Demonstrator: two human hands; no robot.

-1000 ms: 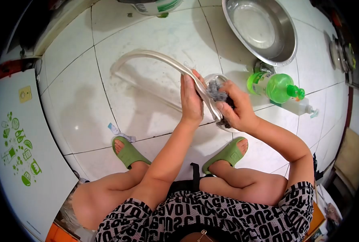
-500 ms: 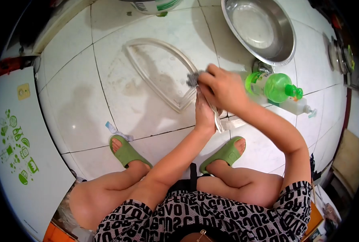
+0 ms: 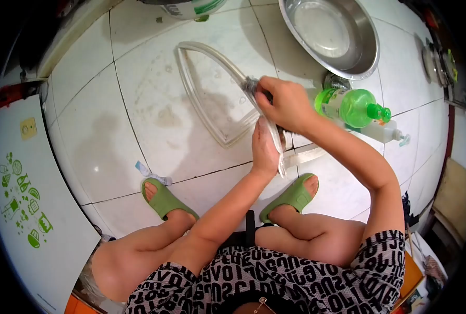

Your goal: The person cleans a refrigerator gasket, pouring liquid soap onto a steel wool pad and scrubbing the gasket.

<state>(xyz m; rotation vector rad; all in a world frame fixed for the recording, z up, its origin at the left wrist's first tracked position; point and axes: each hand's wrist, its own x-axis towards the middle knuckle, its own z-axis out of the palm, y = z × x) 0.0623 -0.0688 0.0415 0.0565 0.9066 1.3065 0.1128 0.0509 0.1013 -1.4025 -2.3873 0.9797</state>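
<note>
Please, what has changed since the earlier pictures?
The right hand moved the grey scrubber forward and left along the white strip, whose far end swung forward and right. The left hand shifted slightly right and back. Nothing was let go. The basin and green bottle stayed put.

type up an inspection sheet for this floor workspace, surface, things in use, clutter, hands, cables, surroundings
Surface: white floor tiles with dark joints and some smudges
Things in use: long whitish flexible strip, bent; fuzzy grey scrubber against it
Clutter: crumpled blue-and-white scrap beside the left green open-toed slipper
Hands: left hand grips the strip; right hand holds the scrubber
Cables: nothing seen
Surroundings: silver metal basin, green plastic bottle, white panel with green prints
</note>
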